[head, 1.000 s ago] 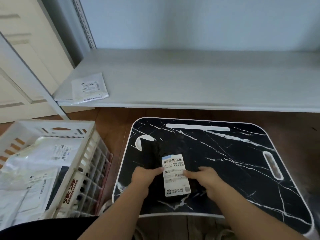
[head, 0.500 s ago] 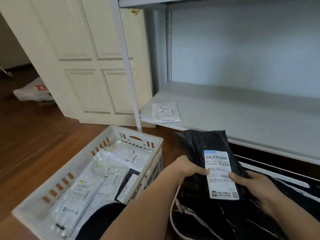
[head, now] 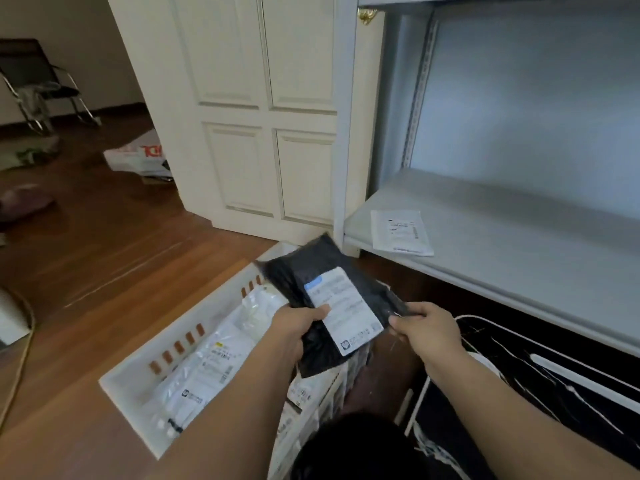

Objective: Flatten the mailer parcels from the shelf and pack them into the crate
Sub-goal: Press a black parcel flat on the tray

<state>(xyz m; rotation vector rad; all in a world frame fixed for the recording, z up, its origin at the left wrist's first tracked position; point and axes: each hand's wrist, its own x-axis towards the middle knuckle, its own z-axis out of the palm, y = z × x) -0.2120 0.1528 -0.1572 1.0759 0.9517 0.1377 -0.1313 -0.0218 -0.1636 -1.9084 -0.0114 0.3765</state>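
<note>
Lifted off the lap desk [head: 540,382], the black mailer [head: 311,271] now hangs over the crate [head: 138,386], pinched between both hands, left [head: 294,327] and right [head: 426,329].

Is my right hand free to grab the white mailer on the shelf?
Probably not yet: the right hand pinches the black mailer. The white mailer lies uncovered on the shelf.

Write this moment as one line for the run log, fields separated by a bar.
step: packing | black mailer: held by left hand and right hand above crate | white mailer: on shelf
</note>
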